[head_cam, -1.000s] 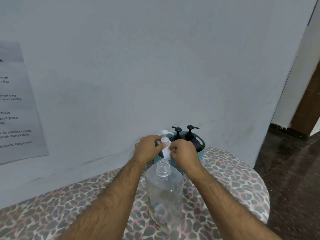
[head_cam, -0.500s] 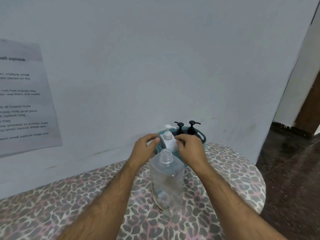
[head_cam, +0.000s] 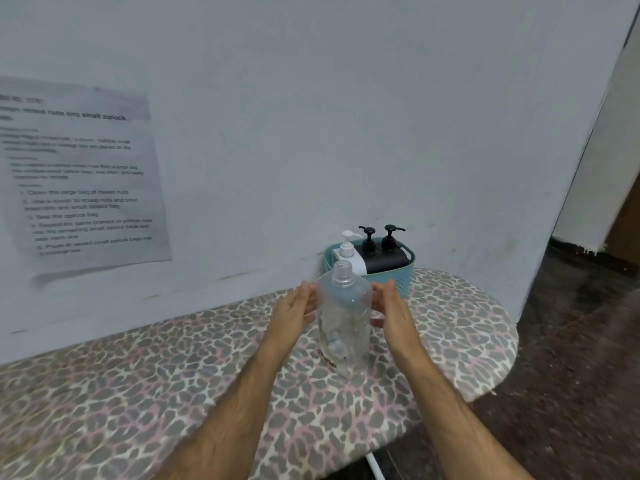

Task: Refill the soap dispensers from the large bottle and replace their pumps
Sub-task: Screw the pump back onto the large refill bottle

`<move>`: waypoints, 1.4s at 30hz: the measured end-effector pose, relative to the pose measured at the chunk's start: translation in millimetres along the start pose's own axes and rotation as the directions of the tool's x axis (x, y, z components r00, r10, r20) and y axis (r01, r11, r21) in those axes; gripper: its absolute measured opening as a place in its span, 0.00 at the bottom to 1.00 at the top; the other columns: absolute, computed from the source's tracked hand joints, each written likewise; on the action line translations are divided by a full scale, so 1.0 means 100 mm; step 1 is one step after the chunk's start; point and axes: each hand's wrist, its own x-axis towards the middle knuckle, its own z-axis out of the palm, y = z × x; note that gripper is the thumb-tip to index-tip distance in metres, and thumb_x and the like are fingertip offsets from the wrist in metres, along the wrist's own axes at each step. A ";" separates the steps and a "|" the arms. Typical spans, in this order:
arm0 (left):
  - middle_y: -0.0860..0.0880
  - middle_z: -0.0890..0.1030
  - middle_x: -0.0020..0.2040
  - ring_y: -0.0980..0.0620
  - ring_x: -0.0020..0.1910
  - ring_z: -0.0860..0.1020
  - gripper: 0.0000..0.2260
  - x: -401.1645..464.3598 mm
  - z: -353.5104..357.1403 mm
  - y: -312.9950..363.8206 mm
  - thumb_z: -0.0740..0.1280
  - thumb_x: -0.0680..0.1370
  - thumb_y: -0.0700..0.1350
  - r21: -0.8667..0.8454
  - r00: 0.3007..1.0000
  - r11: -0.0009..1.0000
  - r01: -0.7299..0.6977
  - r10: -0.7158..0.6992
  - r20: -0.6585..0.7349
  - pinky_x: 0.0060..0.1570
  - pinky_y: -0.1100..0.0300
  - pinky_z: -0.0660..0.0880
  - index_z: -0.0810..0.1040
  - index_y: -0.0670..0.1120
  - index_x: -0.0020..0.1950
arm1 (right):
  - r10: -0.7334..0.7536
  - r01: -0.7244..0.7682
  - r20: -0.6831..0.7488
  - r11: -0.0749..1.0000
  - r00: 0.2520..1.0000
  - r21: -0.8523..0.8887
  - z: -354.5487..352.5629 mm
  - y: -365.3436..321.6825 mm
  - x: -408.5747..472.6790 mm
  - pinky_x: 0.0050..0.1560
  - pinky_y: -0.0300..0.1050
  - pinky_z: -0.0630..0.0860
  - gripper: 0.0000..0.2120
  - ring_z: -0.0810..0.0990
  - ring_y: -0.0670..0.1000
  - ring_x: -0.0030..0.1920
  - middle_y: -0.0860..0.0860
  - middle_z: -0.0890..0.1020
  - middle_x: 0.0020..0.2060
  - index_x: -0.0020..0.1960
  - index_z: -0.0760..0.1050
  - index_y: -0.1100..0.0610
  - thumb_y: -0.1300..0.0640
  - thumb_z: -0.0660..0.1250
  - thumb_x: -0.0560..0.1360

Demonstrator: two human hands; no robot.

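Observation:
A large clear bottle (head_cam: 343, 317) with no cap stands upright on the leopard-print board (head_cam: 138, 375). My left hand (head_cam: 294, 308) and my right hand (head_cam: 388, 306) flank it with straight fingers, close to its sides; whether they touch it is unclear. Behind it a teal basket (head_cam: 403, 275) holds a white dispenser (head_cam: 348, 252) with a white pump and two black dispensers (head_cam: 381, 254) with black pumps fitted.
The board's rounded end (head_cam: 498, 344) lies to the right, with dark floor (head_cam: 571, 375) beyond. A grey wall (head_cam: 311, 133) runs close behind the basket. A printed sheet (head_cam: 79, 181) is taped to the wall at left. A doorway opening (head_cam: 616, 202) shows at far right.
Both hands let go of the white dispenser in the basket and drew back toward me, now opened on either side of the large clear bottle.

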 end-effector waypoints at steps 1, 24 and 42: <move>0.49 0.82 0.59 0.52 0.60 0.80 0.27 -0.07 0.01 0.01 0.56 0.75 0.63 -0.006 1.000 1.000 -0.003 0.003 0.006 0.65 0.52 0.74 0.79 0.47 0.63 | 0.002 -0.002 0.009 1.000 1.000 -0.002 0.00 0.03 -0.07 0.54 0.43 0.77 0.37 0.81 0.44 0.57 0.49 0.82 0.58 0.66 0.75 0.51 0.28 0.45 0.75; 0.56 0.81 0.57 0.67 0.50 0.80 0.13 -1.49 -1.10 0.29 0.66 0.81 0.44 0.063 0.946 0.991 -0.119 0.133 -0.296 0.47 0.66 0.79 0.75 0.52 0.65 | -0.101 0.129 0.344 0.990 0.933 -0.059 1.47 -0.13 -0.78 0.63 0.49 0.76 0.41 0.76 0.46 0.62 0.49 0.76 0.61 0.71 0.61 0.46 0.54 0.81 0.66; 0.53 0.82 0.58 0.58 0.56 0.80 0.11 -2.31 -2.56 0.07 0.66 0.81 0.47 0.215 0.835 0.977 0.005 0.115 -0.538 0.53 0.65 0.77 0.78 0.51 0.63 | -0.095 0.126 0.551 0.992 0.829 -0.019 2.96 0.02 -1.29 0.58 0.55 0.79 0.41 0.79 0.48 0.58 0.48 0.78 0.57 0.71 0.65 0.49 0.49 0.82 0.64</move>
